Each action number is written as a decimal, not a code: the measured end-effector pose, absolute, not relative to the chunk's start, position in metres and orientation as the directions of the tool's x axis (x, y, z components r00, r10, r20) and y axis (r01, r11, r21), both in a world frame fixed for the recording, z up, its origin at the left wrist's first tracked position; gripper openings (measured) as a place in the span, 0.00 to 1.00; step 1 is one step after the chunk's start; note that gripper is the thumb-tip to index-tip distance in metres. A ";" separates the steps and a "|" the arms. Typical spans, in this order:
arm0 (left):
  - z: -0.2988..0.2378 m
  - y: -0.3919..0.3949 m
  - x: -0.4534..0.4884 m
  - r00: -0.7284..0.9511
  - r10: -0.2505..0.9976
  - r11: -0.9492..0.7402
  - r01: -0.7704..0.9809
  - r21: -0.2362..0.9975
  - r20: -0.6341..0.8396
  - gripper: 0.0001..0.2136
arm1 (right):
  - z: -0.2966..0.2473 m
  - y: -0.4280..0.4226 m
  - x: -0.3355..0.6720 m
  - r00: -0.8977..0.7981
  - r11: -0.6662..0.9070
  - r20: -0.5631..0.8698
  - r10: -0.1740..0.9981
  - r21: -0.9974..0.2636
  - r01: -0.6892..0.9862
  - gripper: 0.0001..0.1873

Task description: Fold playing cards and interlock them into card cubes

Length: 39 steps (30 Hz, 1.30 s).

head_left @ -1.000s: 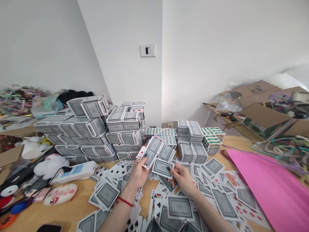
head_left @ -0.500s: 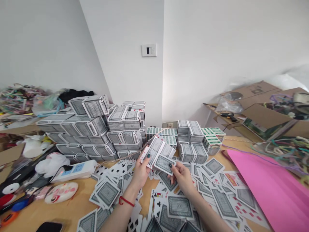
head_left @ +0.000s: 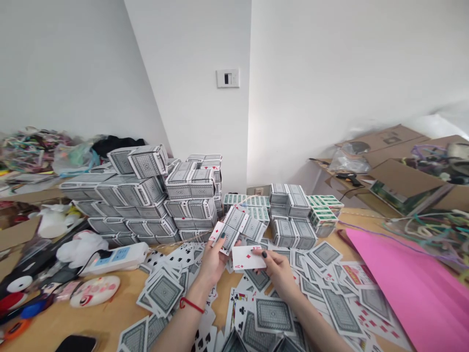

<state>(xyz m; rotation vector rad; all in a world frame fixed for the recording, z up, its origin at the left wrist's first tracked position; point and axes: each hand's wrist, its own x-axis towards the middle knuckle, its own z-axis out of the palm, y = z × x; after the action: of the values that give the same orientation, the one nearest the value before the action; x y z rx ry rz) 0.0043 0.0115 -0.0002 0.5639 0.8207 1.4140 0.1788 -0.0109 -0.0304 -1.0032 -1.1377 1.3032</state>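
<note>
White card (head_left: 243,260), now flipped, pinched by right fingers (head_left: 271,262); left fingers (head_left: 217,246) grip other cards (head_left: 233,226).

Red-diamond card (head_left: 245,258), face up in right hand (head_left: 277,269), gray-patterned card cluster (head_left: 235,226), tilted in left hand (head_left: 213,259)

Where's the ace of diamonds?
In the head view, the ace of diamonds is in the right hand, just below the cards in the left hand.

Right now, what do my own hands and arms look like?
Your left hand and right hand both show dark nail polish, greenish on the left thumb. A thin, red, cord-like bracelet circles your left wrist. No sleeves show.
</note>
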 end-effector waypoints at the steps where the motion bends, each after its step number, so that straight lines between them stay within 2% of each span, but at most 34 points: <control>1: 0.000 0.012 0.005 -0.031 0.987 0.103 -0.627 0.772 -0.157 0.22 | -0.031 -0.010 0.178 -0.074 0.035 0.051 0.996 -0.978 -0.207 0.20; 3: 0.000 0.012 0.005 -0.028 0.990 0.088 -0.628 0.773 -0.136 0.22 | -0.032 -0.009 0.177 -0.108 0.022 0.053 0.993 -0.962 -0.272 0.23; 6: -0.003 0.014 0.005 -0.040 0.992 0.068 -0.634 0.770 -0.120 0.22 | -0.032 -0.008 0.174 -0.065 0.035 0.058 0.996 -0.949 -0.312 0.26; 12: -0.006 0.016 0.002 -0.054 0.991 0.063 -0.634 0.771 -0.126 0.20 | -0.028 -0.010 0.174 -0.058 0.051 0.071 0.996 -0.957 -0.286 0.22; 18: -0.007 0.014 0.001 -0.079 0.983 0.076 -0.647 0.759 -0.166 0.18 | -0.029 -0.010 0.173 -0.059 0.026 0.045 0.997 -0.957 -0.289 0.24; 23: -0.009 0.016 0.000 -0.071 0.985 0.071 -0.662 0.746 -0.157 0.18 | -0.032 -0.009 0.175 -0.123 -0.017 0.011 0.992 -0.974 -0.227 0.19; 32: -0.006 0.014 0.001 -0.028 0.991 0.080 -0.645 0.760 -0.129 0.17 | -0.027 -0.012 0.176 -0.138 -0.034 -0.007 0.990 -0.980 -0.196 0.19; 39: -0.002 0.011 0.004 -0.075 0.987 0.067 -0.604 0.794 -0.141 0.17 | -0.029 -0.010 0.174 -0.101 -0.033 -0.010 0.995 -0.974 -0.226 0.20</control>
<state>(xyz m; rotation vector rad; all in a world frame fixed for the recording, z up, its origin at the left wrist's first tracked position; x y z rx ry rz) 0.0042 0.0113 -0.0023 0.5909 0.8498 1.4488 0.1741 -0.0100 -0.0289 -1.0047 -1.0974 1.3968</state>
